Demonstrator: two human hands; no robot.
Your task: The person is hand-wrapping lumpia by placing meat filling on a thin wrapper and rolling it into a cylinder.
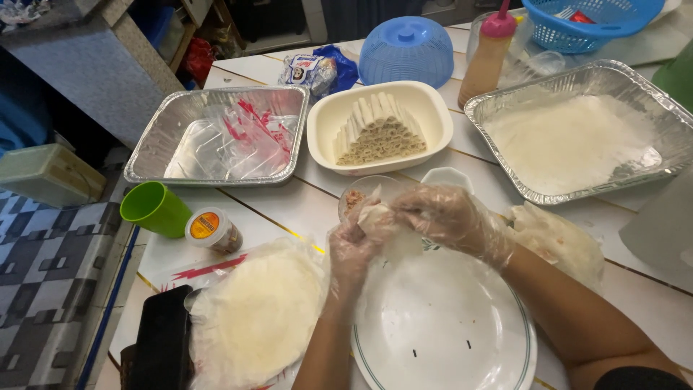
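Both hands wear clear plastic gloves and meet over the far edge of a white plate point(440, 328). My left hand point(351, 249) and my right hand point(451, 217) together pinch a thin pale wrapper point(381, 220), folded between the fingers. Just behind them stands a small clear bowl of pinkish filling point(355, 198). A stack of round wrappers in plastic point(256, 314) lies left of the plate. Further back, a cream dish point(433, 115) holds several finished rolls point(379, 130) piled in a pyramid.
An empty foil tray with a plastic bag point(216, 137) sits at back left, a foil tray of white powder point(577, 133) at back right. A green cup point(155, 209), small spice jar point(211, 230), black object point(162, 347), sauce bottle point(487, 58), blue dome cover point(406, 50) and blue basket point(588, 22) surround them.
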